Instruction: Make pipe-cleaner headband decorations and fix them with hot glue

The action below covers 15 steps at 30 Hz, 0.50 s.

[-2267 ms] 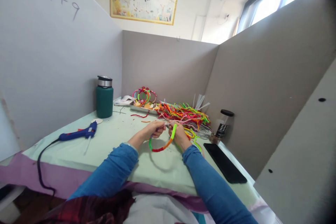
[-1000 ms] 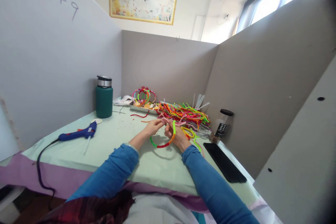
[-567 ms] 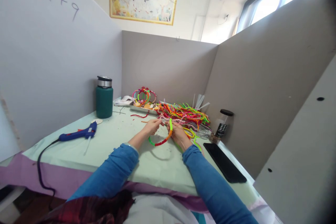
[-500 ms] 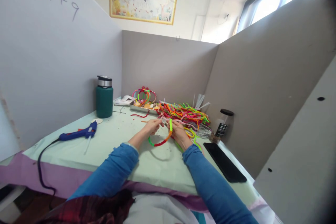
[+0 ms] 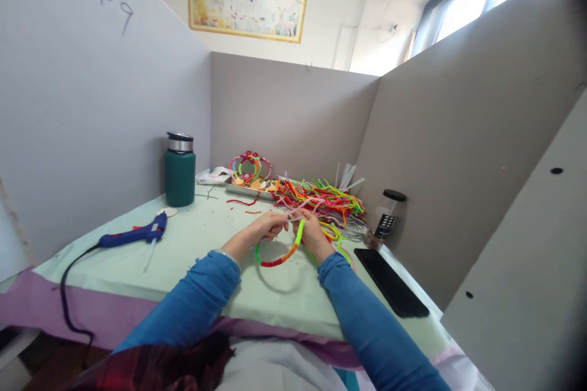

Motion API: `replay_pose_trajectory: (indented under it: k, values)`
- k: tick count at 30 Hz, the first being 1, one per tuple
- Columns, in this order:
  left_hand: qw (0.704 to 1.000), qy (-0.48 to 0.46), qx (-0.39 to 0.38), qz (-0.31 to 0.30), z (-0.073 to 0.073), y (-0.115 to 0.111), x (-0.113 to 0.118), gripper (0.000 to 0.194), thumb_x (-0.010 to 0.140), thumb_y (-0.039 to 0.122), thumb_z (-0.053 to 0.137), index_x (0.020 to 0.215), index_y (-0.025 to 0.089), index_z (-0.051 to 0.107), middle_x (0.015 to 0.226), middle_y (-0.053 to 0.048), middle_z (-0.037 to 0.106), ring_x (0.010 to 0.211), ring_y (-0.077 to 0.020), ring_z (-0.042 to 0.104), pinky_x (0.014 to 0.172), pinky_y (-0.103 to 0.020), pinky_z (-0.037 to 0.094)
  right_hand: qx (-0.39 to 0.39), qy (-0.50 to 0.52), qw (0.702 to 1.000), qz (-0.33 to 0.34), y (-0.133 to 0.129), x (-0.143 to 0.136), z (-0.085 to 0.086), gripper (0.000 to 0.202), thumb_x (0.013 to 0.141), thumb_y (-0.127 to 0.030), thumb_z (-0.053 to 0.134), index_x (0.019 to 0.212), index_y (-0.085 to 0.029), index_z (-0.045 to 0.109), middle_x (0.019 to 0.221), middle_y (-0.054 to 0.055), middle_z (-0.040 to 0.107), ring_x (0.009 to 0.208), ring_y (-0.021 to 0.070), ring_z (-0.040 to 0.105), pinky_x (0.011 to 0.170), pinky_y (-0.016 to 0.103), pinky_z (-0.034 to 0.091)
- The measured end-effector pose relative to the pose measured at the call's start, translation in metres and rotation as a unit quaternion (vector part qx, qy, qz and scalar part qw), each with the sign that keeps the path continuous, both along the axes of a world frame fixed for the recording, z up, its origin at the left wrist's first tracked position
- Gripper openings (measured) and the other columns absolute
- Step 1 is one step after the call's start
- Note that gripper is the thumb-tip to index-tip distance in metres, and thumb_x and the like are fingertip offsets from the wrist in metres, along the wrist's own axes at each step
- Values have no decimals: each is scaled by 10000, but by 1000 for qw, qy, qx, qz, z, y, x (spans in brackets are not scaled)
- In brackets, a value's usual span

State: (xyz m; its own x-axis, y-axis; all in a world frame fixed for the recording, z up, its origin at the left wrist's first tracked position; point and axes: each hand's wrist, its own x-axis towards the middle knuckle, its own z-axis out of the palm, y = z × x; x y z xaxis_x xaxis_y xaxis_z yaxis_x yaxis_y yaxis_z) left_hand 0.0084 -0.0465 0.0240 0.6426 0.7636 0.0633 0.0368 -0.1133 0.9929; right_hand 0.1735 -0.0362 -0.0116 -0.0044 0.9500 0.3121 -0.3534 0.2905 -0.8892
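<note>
Over the middle of the table, a hoop wrapped in coloured pipe cleaners (image 5: 272, 263) hangs from both hands, its green, red, orange and yellow-green sections curving below them. My left hand (image 5: 269, 226) is closed at the hoop's left end, fingers curled. My right hand (image 5: 312, 232) pinches the other side near the yellow-green section. Between the two sets of fingertips runs a thin pale strand (image 5: 294, 218), partly covered by the fingers. Just behind the hands lies a heap of pipe cleaners (image 5: 321, 197) in many colours.
A metal tray (image 5: 247, 190) with finished hoops (image 5: 250, 166) stands at the back. To the left are a green bottle (image 5: 180, 177) and a blue glue gun (image 5: 132, 234) with its cord. A black phone-like slab (image 5: 389, 281) and a lidded jar (image 5: 387, 220) lie right. Grey partitions enclose the table.
Both hands have come slightly lower and nearer, and the hoop has dropped a little with them. The pale strand between the fingertips now shows more plainly.
</note>
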Motion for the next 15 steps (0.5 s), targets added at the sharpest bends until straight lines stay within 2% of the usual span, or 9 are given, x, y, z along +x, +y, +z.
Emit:
replay_pose_trajectory:
  k: [8,15]
  values:
    - [1000,3,-13,-12,-2,1,1,263,787,416,536,699,169,510,472,89,234,375,-51,146,371,-223,89,16,-39,997,63,-9,-6,6,272,686,-409,724,789,-181,618,524,-43,530,431,72,397,420,208,246]
    - [1000,-19,5,-22,-2,3,2,309,801,447,556,703,156,516,474,92,221,381,-47,149,372,-218,93,-4,-24,1000,7,0,-1,0,294,649,-419,737,655,-176,572,480,-55,474,397,65,351,384,213,210]
